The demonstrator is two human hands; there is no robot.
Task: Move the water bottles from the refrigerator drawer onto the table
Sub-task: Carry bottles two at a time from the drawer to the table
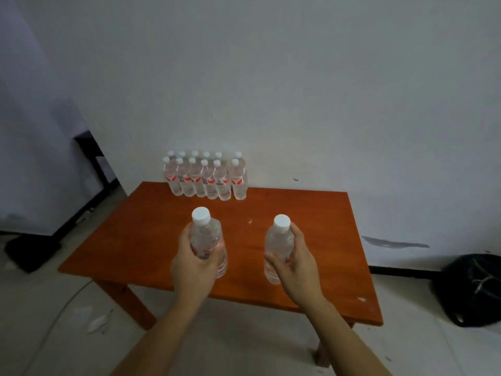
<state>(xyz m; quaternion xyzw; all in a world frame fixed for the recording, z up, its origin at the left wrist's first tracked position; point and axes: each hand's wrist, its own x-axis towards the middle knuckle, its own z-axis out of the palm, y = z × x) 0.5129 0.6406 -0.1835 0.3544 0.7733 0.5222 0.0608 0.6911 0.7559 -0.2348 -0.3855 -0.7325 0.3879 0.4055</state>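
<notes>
Head view: I carry two water bottles upright over bench (pixel 311 240), near front edge. Left hand (pixel 193 263) wrapped round left bottle (pixel 206 234); right hand (pixel 294 263) wrapped round right bottle (pixel 279 242). I judge delivery step under way. Next: reach forward, stand both beside cluster of bottles (pixel 206 177) at far edge, let go without toppling neighbours. Refrigerator drawer out of view. Labels red-and-white; writing too small to read.
</notes>
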